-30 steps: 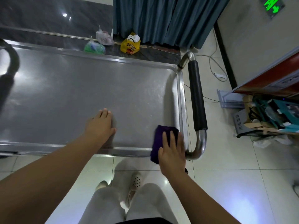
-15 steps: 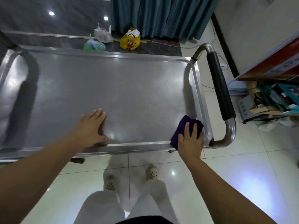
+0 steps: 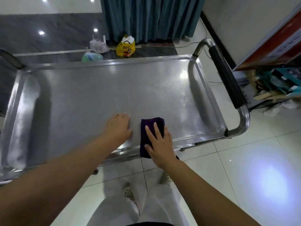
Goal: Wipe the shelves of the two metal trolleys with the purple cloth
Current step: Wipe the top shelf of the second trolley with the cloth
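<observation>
1. Our right hand (image 3: 160, 144) lies flat on the cloth (image 3: 151, 126). The fingers are straight and slightly spread, with the thumb out to the left. It presses the cloth down and grasps nothing.
2. Our left hand (image 3: 118, 128) rests palm down on the bare shelf (image 3: 97, 95), just left of the cloth. Its fingers are straight and close together, and it holds nothing.
3. The two hands are near each other but apart, with a strip of bare metal between them.
4. The purple cloth is folded into a narrow strip on the top shelf of the trolley (image 3: 210, 101). It sits near the front rim, a little right of the middle, and its near end hangs over that rim.
5. A black-sleeved handle (image 3: 228, 79) runs along the trolley's right end, well apart from both hands.
6. On the floor beyond the trolley stands a yellow bag (image 3: 125, 48) with dark characters printed on it, which we cannot read. Beside it are a clear bag (image 3: 97, 45) and a green bag (image 3: 92, 57), all in front of a blue curtain (image 3: 146, 18).
7. A red panel (image 3: 280, 44) at the right edge carries print too blurred to read.
</observation>
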### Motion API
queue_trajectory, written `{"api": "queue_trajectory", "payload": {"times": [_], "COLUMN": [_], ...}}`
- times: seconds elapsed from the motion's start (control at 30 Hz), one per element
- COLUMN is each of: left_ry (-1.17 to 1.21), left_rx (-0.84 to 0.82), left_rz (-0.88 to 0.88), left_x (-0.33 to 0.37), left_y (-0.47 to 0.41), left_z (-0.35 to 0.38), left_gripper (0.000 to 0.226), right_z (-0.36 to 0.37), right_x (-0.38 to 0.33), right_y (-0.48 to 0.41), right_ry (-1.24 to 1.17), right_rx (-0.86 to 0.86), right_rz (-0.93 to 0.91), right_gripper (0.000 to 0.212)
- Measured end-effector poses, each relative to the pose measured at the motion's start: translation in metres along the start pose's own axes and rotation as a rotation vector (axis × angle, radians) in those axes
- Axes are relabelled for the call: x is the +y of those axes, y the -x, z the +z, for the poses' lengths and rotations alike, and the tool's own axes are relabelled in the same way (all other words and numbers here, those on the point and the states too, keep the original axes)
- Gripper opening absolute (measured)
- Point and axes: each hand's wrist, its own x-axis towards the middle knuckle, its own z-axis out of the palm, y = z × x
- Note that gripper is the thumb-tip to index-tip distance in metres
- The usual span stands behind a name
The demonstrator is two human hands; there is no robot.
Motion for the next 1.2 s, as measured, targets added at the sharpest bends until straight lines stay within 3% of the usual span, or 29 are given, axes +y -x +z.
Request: {"api": "queue_trajectory", "payload": {"times": [0.07,0.17,0.27,0.37,0.47,0.57,0.63,0.8,0.93,1.03,1.1,1.2], "left_ry": [0.023,0.037,-0.116,-0.337,-0.479,-0.636,-0.595,-0.026,0.143,0.074,0.001,-0.006], "left_rx": [0.021,0.003,0.023,-0.002,-0.030,-0.048,-0.054,0.298,0.484,0.427,0.333,0.244], "left_rz": [0.143,0.310,0.519,0.744,0.842,0.855,0.804,0.725,0.730,0.777,0.766,0.649], "left_x": [0.014,0.039,0.064,0.079,0.090,0.093,0.092,0.088,0.083,0.059,0.036,0.003], "left_y": [-0.007,-0.021,-0.035,-0.048,-0.057,-0.064,-0.068,-0.080,-0.080,-0.072,-0.065,-0.053], "left_z": [-0.001,-0.001,0.001,0.002,-0.003,-0.013,-0.020,-0.029,-0.024,-0.011,-0.002,0.004], "left_gripper": [0.057,0.052,0.055,0.050,0.036,0.030,0.032,0.032,0.021,0.020,0.037,0.055], "right_z": [-0.002,-0.004,-0.005,0.000,0.002,-0.007,-0.020,-0.062,-0.055,-0.031,-0.016,-0.010], "right_x": [0.007,0.011,0.010,0.010,0.011,0.015,0.022,0.038,0.039,0.031,0.026,0.022], "right_y": [0.008,0.024,0.029,0.025,0.025,0.021,0.017,0.008,0.008,0.011,0.013,0.007], "right_ry": [-0.100,-0.332,-0.573,-0.856,-0.957,-0.997,-0.981,-0.692,-0.413,-0.394,-0.391,-0.380], "right_rx": [0.124,0.387,0.373,0.409,0.386,0.316,0.298,0.642,0.779,0.640,0.482,0.530], "right_rz": [0.042,0.406,0.645,0.714,0.745,0.718,0.686,0.464,0.182,-0.004,-0.088,-0.091], "right_gripper": [0.073,0.070,0.067,0.055,0.047,0.041,0.033,0.019,0.027,0.029,0.036,0.030]}}
